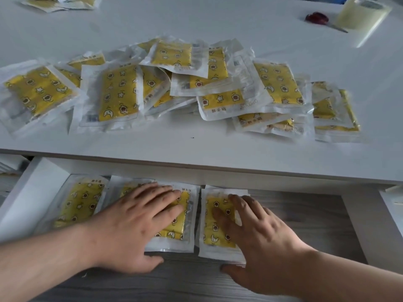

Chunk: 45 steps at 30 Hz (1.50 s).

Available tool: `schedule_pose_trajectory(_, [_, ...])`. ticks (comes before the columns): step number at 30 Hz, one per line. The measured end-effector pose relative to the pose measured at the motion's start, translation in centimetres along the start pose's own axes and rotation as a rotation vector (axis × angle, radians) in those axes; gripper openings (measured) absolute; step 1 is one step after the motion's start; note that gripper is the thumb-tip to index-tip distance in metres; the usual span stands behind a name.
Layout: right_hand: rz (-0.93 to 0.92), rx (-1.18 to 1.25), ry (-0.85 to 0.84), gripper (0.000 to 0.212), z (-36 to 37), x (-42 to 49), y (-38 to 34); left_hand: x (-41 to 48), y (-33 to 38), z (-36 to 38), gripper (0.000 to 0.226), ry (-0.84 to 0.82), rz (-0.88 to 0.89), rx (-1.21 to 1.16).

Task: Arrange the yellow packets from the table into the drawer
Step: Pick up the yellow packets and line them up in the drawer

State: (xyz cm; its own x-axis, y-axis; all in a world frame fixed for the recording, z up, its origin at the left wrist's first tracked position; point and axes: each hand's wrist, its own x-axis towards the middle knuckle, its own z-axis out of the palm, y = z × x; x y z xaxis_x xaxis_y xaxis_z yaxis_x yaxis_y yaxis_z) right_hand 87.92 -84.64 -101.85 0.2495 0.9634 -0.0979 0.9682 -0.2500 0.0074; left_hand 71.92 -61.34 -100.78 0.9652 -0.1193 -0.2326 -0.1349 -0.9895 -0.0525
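Red-handled scissors (317,18) lie just beside a pale translucent roll (362,17), far right.

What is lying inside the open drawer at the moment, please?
Yellow packets lie side by side in the drawer: one uncovered, one under the left hand, one under the right hand. The hands and tabletop hide the rest.

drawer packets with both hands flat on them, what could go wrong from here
1. The left hand and right hand press flat on yellow star-patterned packets in clear plastic wrappers; the slick wrappers could slide and skew the row in the white drawer with a grey wood-grain floor.
2. The loose pile of the same packets on the white table lies heaped and overlapping; pulling one out may drag neighbours towards the edge above the drawer.
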Motion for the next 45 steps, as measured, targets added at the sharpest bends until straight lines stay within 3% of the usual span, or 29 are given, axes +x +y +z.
schedule_pose_trajectory(13, [-0.006, 0.050, 0.043, 0.086, 0.6, 0.5, 1.0, 0.1, -0.4, 0.8, 0.093, 0.035, -0.025, 0.001])
schedule_pose_trajectory(20, [-0.065, 0.065, 0.096, 0.065, 0.3, 0.9, 1.6, 0.1, -0.6, 1.3, 0.090, 0.066, -0.037, -0.010])
schedule_pose_trajectory(31, [0.087, 0.135, 0.113, 0.076, 0.8, 0.6, 1.0, -0.1, -0.9, 1.2, 0.094, 0.065, -0.044, -0.057])
schedule_pose_trajectory(45, [0.104, 0.186, 0.104, 0.072, 1.6, 0.8, 0.3, 0.0, -0.8, 1.1, 0.094, 0.055, -0.041, -0.063])
